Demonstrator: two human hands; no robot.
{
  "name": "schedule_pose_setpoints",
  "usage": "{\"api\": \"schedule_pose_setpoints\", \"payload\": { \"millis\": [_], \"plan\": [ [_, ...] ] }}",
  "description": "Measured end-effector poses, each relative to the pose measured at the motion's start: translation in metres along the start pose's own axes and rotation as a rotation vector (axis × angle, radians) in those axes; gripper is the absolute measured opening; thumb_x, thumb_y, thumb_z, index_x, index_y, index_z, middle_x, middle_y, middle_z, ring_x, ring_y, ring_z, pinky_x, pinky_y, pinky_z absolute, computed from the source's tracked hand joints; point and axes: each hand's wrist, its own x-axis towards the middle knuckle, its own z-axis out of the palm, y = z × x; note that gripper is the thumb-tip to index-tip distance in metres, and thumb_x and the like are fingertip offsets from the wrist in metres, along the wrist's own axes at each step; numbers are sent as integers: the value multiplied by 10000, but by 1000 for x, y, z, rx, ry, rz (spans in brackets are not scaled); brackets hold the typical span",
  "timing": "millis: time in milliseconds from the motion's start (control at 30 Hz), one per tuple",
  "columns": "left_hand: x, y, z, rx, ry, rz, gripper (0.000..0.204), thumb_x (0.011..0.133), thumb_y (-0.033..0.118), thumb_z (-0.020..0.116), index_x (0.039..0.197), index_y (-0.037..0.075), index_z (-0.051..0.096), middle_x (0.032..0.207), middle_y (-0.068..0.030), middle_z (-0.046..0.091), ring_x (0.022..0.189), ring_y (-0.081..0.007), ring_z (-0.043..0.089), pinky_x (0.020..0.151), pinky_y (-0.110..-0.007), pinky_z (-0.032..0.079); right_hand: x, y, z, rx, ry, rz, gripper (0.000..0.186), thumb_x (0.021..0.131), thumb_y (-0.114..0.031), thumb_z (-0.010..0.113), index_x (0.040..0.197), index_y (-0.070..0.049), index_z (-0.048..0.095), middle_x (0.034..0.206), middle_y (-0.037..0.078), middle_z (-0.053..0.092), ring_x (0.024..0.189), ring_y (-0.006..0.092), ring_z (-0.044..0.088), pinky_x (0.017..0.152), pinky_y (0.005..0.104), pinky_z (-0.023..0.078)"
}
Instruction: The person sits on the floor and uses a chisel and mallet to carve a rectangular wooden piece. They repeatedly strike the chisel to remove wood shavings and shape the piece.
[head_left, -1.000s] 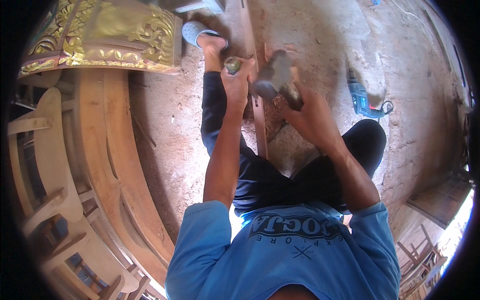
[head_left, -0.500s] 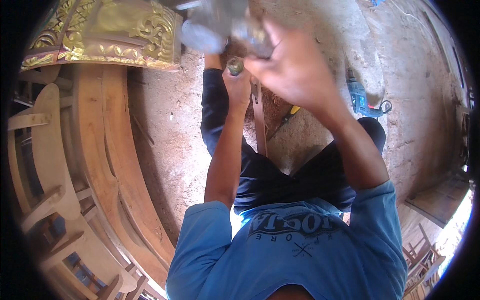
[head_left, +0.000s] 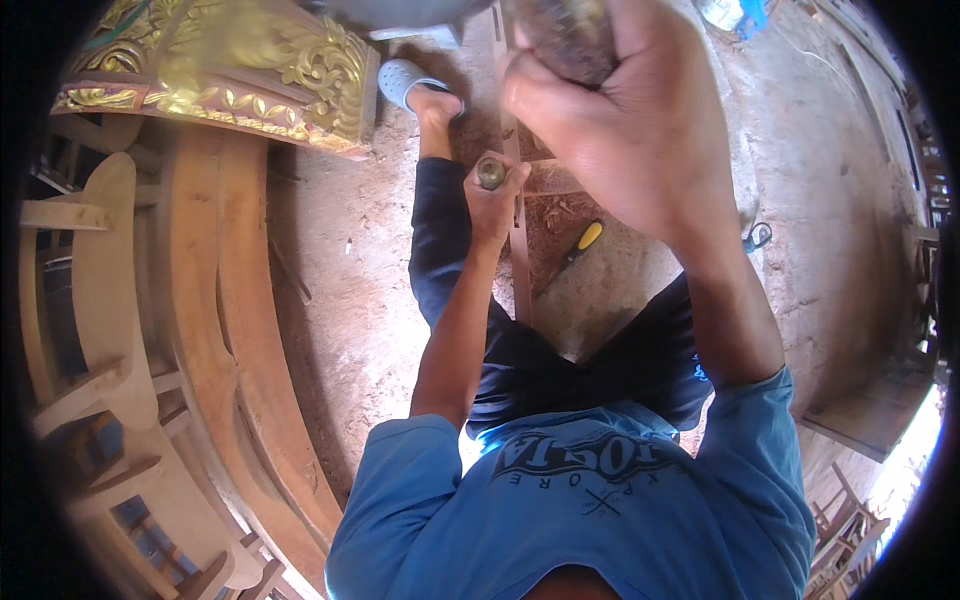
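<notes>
Low in the middle, my left hand (head_left: 497, 212) is closed on a chisel, its worn round butt (head_left: 490, 172) facing up, held at a long narrow wooden strip (head_left: 520, 275). A short crosspiece (head_left: 555, 177) lies beside it. Much nearer the camera, my right hand (head_left: 635, 150) is wrapped round the thick, worn handle (head_left: 570, 35) of a hammer or mallet, whose blurred grey head (head_left: 390, 10) runs out of the top edge. Right of the strip, a yellow-handled tool (head_left: 590, 238) lies among wood shavings (head_left: 550, 215).
Gold carved wooden panel (head_left: 300, 75) upper left; long planks (head_left: 200, 240) and wooden chair frames (head_left: 110, 280) along the left. My sandalled foot (head_left: 400, 85) is ahead. A blue drill's cord (head_left: 758, 236) shows behind my right arm. A blue item (head_left: 735, 15) is at top, stacked furniture (head_left: 850, 520) lower right.
My right hand has risen from beside the left one toward the camera and top edge, carrying the striking tool. My left hand with the chisel sits slightly lower and further right.
</notes>
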Motion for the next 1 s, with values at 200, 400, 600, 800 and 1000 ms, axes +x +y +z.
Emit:
{"api": "schedule_pose_setpoints", "payload": {
  "millis": [200,400,600,800,1000],
  "plan": [
    [-5,-12,0,45,44,-196,276,841,1,721,1107,-5,645,1013,-60,683,919,-169,660,815,-320,544,-67,62,51,-425,-672,541,379,799,-254,746,1066,-14,626,862,217,724,838,375,725,697,476,553],
    [45,-25,-4,-197,-57,-174,199,851,135,754,1007,51,663,901,-36,662,790,-146,643,684,-315,534,-121,83,40,-71,-444,697,316,808,-183,703,1044,13,626,868,281,685,875,455,679,779,496,532],
    [135,-51,23,6,-63,-565,222,820,179,777,684,87,629,557,2,534,434,-96,466,436,-278,385,-143,69,0,-29,-386,888,344,800,-148,687,1097,16,630,867,286,667,887,461,669,765,484,517],
    [64,-34,17,14,-10,-207,165,829,95,779,747,86,637,607,25,558,504,-65,504,475,-242,388,-158,82,-17,-36,-362,973,243,807,-96,664,1008,27,610,748,164,601,698,222,579,680,391,478],
    [24,-4,6,-84,37,-186,184,852,16,751,807,70,581,643,29,537,526,-65,489,501,-241,380,-154,74,-11,10,-382,955,434,795,-141,696,1197,7,628,862,271,672,837,436,680,759,470,516]
  ]
}}
